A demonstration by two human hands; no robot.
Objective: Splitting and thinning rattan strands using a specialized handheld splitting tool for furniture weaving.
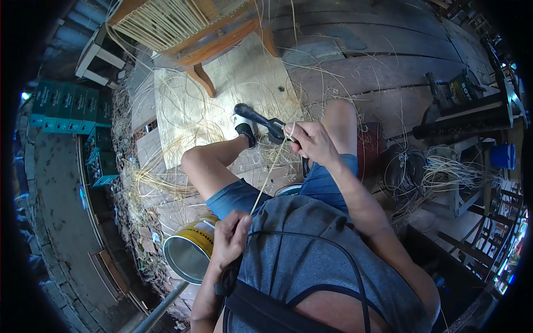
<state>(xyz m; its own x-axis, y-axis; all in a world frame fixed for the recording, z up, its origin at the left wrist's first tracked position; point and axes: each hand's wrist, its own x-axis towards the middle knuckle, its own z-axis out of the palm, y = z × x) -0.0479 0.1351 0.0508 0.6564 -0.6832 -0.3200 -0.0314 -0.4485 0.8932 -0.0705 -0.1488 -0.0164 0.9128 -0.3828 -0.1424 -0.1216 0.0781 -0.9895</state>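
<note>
A thin pale cane strand (267,177) stretches between my two hands in front of my body. My left hand (232,236), at the lower left near my waist, is closed around its near end. My right hand (315,143), above my knee, pinches the strand at its far end, beside a black tool (256,119) with a long rounded arm. I cannot tell whether the right fingers also grip that tool. The tool's arm reaches over my shoe (244,126). A wooden chair (216,33) with cane strands across its frame stands ahead.
Loose strands lie over a light board (172,94) and the plank floor. A yellow-banded bucket (189,252) lies tilted at my left. Green crates (72,105) stand far left. At right are coiled strands (452,172), a blue bucket (503,156) and a dark red container (371,145).
</note>
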